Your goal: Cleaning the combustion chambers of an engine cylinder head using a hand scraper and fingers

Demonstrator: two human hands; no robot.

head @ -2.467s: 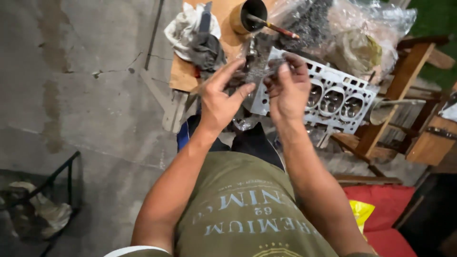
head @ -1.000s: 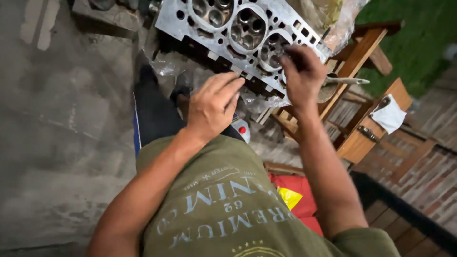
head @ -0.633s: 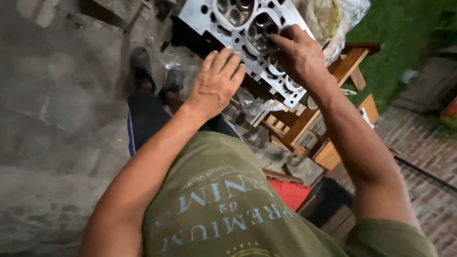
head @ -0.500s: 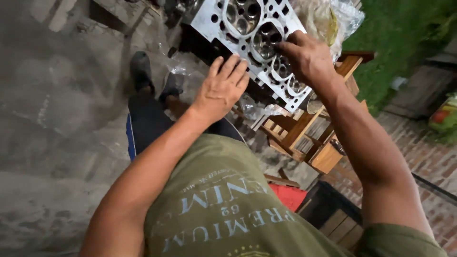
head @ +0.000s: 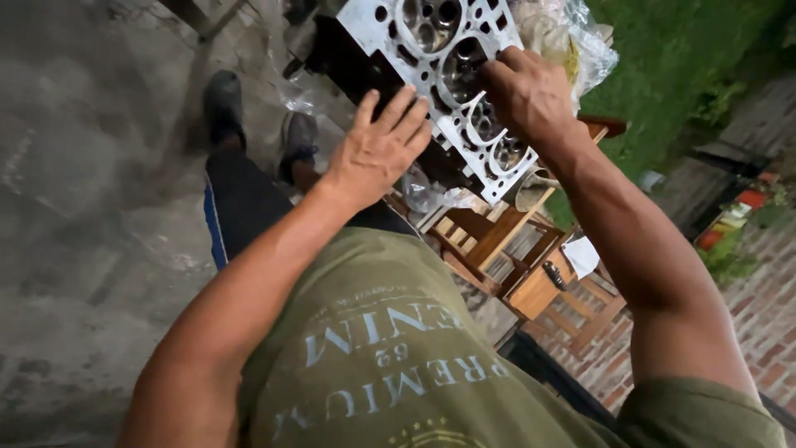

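A grey metal engine cylinder head (head: 431,50) with round chambers and several bolt holes lies at the top of the head view, on a wooden stand. My left hand (head: 377,149) rests flat against its near dark side, fingers spread and holding nothing. My right hand (head: 526,91) is curled over the upper face, fingertips pressed at one round chamber. Whether something small is pinched in those fingers is hidden.
Wooden furniture with slats and a drawer (head: 531,274) stands under the cylinder head. Crumpled clear plastic (head: 572,41) lies behind it. Concrete floor (head: 91,207) spreads to the left, grass (head: 688,75) and brick paving (head: 746,282) to the right. My shoes (head: 224,104) are on the floor.
The view has swung and tilted, so the cylinder head now sits higher in the frame. My right hand shifted along its upper face; my left hand stays flat on its side.
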